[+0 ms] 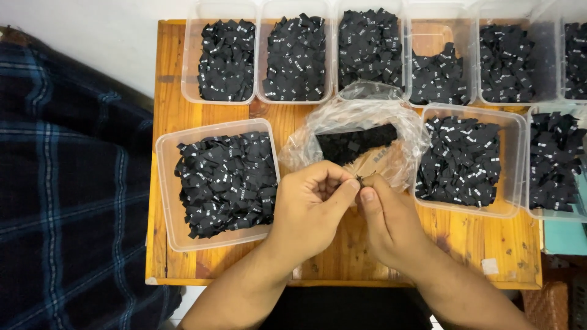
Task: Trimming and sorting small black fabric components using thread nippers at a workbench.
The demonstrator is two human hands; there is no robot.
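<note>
My left hand and my right hand meet over the wooden table, fingertips pinched together on a small dark tag that is mostly hidden between them. Just beyond the fingers lies a crumpled clear plastic bag holding a heap of black fabric tags. A clear tub full of black tags with white marks sits to the left of my left hand. Another such tub sits to the right of my right hand.
Several clear tubs of black tags line the table's far edge, such as one tub at the back left; one at the back is only part full. A dark blue checked cloth lies left of the table.
</note>
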